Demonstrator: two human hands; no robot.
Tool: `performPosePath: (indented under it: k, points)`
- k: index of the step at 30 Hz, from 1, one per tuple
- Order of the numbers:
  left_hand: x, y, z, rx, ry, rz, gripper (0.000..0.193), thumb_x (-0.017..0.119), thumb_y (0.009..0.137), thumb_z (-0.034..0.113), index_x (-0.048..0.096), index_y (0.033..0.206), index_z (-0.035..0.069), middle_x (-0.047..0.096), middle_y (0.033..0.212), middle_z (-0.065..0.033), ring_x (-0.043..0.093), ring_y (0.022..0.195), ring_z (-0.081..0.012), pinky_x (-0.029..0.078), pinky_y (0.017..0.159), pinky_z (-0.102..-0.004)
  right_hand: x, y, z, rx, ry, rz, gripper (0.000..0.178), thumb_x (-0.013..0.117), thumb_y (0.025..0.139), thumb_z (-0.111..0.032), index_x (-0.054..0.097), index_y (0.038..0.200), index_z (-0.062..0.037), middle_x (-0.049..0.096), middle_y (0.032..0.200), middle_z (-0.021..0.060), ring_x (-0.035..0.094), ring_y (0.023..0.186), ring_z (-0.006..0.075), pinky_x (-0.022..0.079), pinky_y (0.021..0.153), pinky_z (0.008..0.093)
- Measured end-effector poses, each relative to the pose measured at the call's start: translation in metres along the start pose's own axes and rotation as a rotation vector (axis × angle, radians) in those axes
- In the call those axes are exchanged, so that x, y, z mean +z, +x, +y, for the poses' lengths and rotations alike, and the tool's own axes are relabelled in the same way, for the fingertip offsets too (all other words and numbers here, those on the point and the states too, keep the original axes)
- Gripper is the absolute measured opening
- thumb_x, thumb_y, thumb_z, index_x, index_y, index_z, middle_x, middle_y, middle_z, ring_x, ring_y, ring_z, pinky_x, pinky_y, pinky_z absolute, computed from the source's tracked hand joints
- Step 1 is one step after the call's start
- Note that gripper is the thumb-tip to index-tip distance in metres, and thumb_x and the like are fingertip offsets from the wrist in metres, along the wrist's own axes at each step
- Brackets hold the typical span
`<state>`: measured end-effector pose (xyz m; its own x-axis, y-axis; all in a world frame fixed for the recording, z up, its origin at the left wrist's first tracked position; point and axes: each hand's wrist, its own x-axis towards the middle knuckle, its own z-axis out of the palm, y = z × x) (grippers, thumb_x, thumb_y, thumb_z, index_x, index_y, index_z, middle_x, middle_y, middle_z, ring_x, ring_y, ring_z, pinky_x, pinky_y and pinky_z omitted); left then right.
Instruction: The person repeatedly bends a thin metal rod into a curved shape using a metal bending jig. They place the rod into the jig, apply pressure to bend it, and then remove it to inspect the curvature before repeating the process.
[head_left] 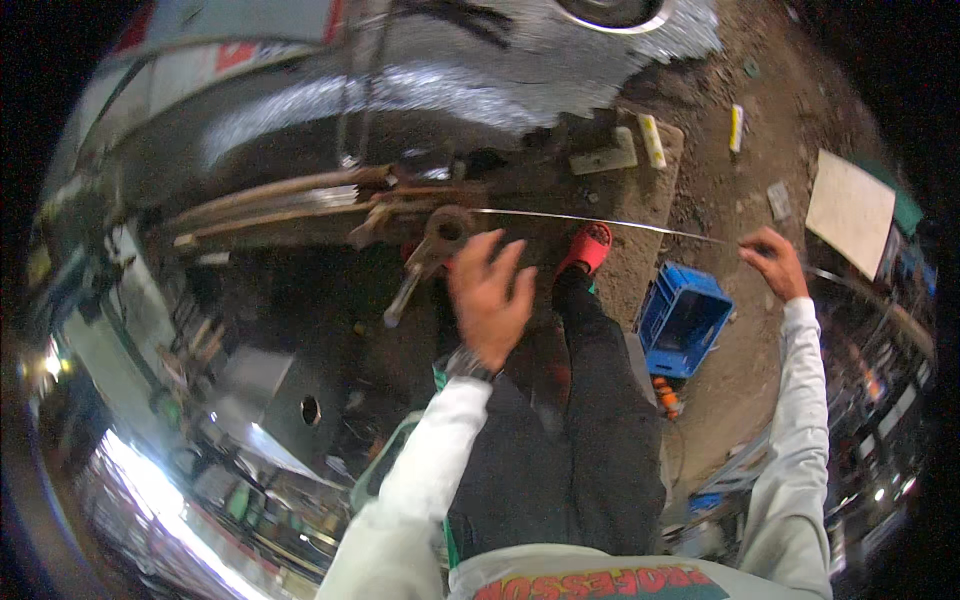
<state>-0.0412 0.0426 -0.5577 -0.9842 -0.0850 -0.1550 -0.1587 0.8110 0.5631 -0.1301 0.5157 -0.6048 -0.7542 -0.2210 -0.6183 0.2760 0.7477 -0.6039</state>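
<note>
Head view: right hand (775, 262) pinches thin rod (600, 221).

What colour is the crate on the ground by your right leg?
Blue; the crate shows best in the head view, below the right hand.

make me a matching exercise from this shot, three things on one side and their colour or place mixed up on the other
Things:
1. crate
2. sandal
3. right hand

Colour or place:
a. red, on the foot beyond the left hand
b. pinching the far end of the thin metal rod
c. blue, on the dirt ground to the right of the dark trouser leg

Pairs: 1-c, 2-a, 3-b
</note>
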Motion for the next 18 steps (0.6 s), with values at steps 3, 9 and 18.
performPosePath:
  k: [3, 9, 18]
  points:
    - [-0.051, 0.002, -0.012, -0.041, 0.386, 0.064, 0.035, 0.076, 0.085, 0.016, 0.071, 0.118, 0.010, 0.059, 0.133, -0.0140, 0.048, 0.132, -0.0358, 0.035, 0.111, -0.0489, 0.028, 0.023, -0.049, -0.121, 0.151, -0.059, 0.024, 0.074, 0.089, -0.018, 0.075, 0.108, -0.0035, 0.068, 0.095, 0.0091, 0.064, 0.092, 0.0211, 0.049, 0.084, 0.0336]
    - [-0.064, 0.009, -0.030, -0.235, 0.332, -0.051, 0.028, 0.076, 0.089, 0.015, 0.071, 0.113, 0.002, 0.063, 0.126, -0.0138, 0.059, 0.118, -0.0316, 0.049, 0.099, -0.0397, 0.084, 0.049, -0.034, -0.429, 0.223, -0.032, 0.030, 0.069, 0.081, 0.000, 0.074, 0.109, -0.0064, 0.058, 0.081, 0.0109, 0.062, 0.076, 0.0272, 0.046, 0.067, 0.0358]
    - [-0.056, 0.008, -0.024, -0.613, 0.256, -0.267, 0.020, 0.067, 0.098, 0.016, 0.070, 0.109, 0.000, 0.070, 0.109, -0.0075, 0.063, 0.105, -0.0171, 0.048, 0.094, -0.0318, 0.076, 0.003, 0.082, -0.334, 0.143, 0.114, 0.033, 0.065, 0.074, 0.008, 0.073, 0.105, -0.0015, 0.055, 0.080, 0.0095, 0.053, 0.073, 0.0204, 0.039, 0.063, 0.0305]
